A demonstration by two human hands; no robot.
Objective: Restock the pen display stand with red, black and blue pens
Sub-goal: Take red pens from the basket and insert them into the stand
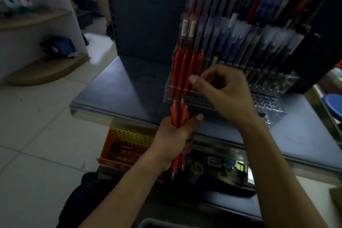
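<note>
Nearest the camera, a bundle of red pens is gripped in the left hand, fingers and thumb wrapped round it, tips pointing down, just in front of the shelf edge. Beyond it, the right hand is held at the front row of the clear display stand, fingers curled. A fourth red pen appears to be pinched between thumb and forefinger, beside three seated red pens. Most front-row holes are judged unfilled. Farther back, the upper tiers are seen stocked with dark and blue pens, though blurred. Red restocking is judged partly done; black and blue are judged left to do.
</note>
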